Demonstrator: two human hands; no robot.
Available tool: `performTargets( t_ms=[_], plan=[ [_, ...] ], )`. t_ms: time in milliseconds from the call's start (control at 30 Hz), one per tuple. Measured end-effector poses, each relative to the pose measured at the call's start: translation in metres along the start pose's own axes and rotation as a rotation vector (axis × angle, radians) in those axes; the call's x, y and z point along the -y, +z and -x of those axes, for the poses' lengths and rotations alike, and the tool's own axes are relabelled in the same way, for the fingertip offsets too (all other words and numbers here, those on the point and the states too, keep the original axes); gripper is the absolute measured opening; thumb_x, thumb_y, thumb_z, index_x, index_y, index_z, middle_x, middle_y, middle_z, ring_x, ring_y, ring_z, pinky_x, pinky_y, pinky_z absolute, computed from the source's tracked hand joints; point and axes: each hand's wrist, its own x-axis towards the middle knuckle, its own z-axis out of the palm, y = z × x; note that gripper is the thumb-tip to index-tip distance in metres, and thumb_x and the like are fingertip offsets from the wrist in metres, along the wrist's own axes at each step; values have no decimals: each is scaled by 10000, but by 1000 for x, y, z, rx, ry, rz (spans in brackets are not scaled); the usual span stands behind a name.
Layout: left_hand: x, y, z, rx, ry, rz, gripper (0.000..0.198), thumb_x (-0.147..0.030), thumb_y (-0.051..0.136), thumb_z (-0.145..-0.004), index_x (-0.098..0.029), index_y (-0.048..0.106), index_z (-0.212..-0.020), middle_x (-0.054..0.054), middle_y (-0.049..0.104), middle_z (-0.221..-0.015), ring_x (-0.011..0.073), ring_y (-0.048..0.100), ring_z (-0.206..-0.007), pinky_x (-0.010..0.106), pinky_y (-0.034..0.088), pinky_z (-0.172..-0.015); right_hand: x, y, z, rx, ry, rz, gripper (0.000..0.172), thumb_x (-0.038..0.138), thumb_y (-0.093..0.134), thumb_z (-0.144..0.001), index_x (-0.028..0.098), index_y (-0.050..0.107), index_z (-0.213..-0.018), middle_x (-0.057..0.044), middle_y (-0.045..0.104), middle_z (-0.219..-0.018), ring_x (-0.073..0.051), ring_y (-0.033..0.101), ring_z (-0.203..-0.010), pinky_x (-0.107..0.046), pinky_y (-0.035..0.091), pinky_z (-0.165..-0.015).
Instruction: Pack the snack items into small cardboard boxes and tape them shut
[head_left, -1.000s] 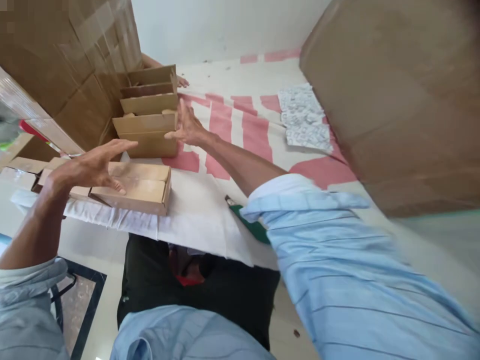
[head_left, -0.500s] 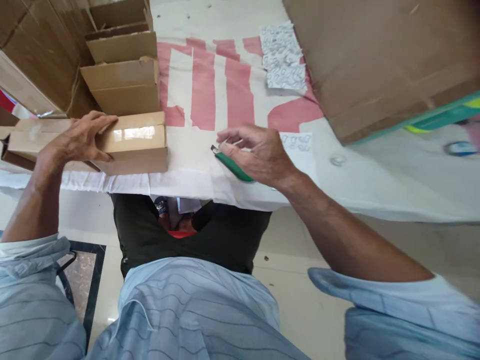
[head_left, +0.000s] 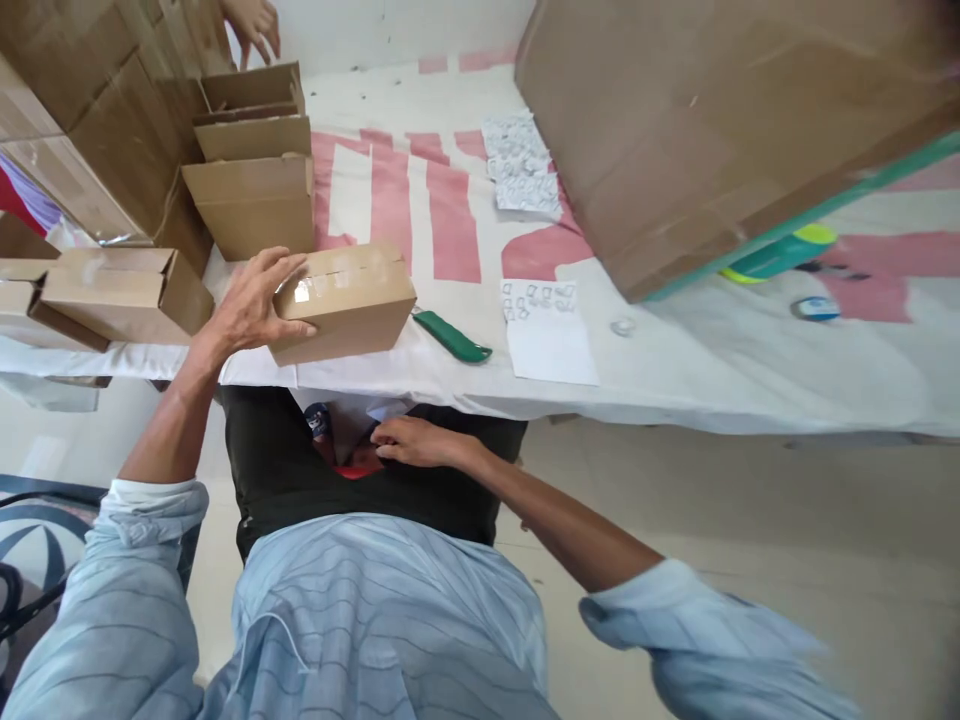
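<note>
My left hand (head_left: pixel 259 305) grips the left end of a small closed cardboard box (head_left: pixel 352 295), thumb on its near side and fingers over the top. Shiny clear tape shows on the box top near my fingertips. A green box cutter (head_left: pixel 454 337) lies on the cloth just right of the box. My right hand (head_left: pixel 412 441) is below the table edge, above my lap, with its fingers curled together. What it holds, if anything, is hidden. A white sheet with small printed marks (head_left: pixel 553 345) lies right of the cutter.
Other small cardboard boxes (head_left: pixel 112 290) stand at left, with open boxes (head_left: pixel 251 200) behind. A large carton (head_left: pixel 720 130) fills the back right. Printed label sheets (head_left: pixel 521 165), a teal roll (head_left: pixel 784 255) and a tape ring (head_left: pixel 622 327) lie about. Another person's hand (head_left: pixel 255 25) shows at top left.
My right hand has let go of the box cutter and moved down over my lap. My left hand and the box have shifted right. Another person's hand has come into view.
</note>
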Motion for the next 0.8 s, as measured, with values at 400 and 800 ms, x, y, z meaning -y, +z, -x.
performTargets(
  t_ms=[400,800],
  plan=[
    [-28,20,56,-363,-182,76,1179,-684,913,-732,-393,285,-1687,120,296,-1779,468,202,-1665,670,334,-1293,-58,35,-97,-90,229,-98,271,401,704,-1041,196,745,-1212,-117,753,-1275,-296,723,-1164,-492,590,-1039],
    [-101,44,-10,-441,-81,-387,632,-367,833,-900,-172,615,-1460,203,541,-1579,461,496,-1490,705,330,-1212,-105,54,70,-1093,125,-427,272,349,532,-1078,224,773,-1096,-110,761,-1063,-260,711,-1048,-390,557,-996]
  ],
)
